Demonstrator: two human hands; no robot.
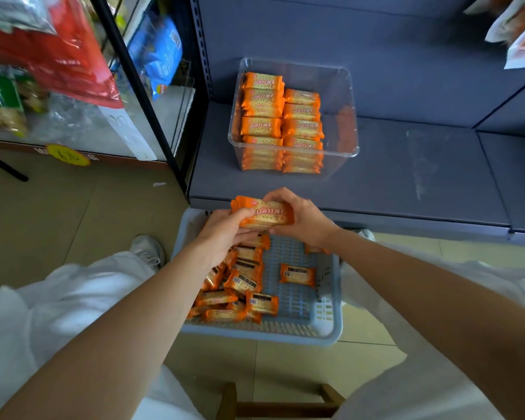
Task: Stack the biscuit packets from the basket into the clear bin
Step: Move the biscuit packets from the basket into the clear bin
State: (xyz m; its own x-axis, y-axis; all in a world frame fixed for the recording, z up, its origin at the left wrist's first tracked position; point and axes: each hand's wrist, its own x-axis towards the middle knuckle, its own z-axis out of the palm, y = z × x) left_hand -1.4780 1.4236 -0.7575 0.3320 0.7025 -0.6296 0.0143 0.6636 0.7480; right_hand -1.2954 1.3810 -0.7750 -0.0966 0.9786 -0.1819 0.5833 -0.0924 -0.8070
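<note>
"Packet (262,214) position?"
"Above the basket (328,313), left hand (225,234) and right hand (303,221) each with grip clamped on an end."
"Doing it well?"
"Keep it flat, label up; I'd start a third row in the clear bin (343,116), on its bare right side."
"Surroundings?"
"Bin on grey shelf (406,165); basket on tiled floor (73,213)."

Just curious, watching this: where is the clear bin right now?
In the head view, the clear bin stands on the grey shelf, upper centre, just beyond the basket on the floor.
</note>
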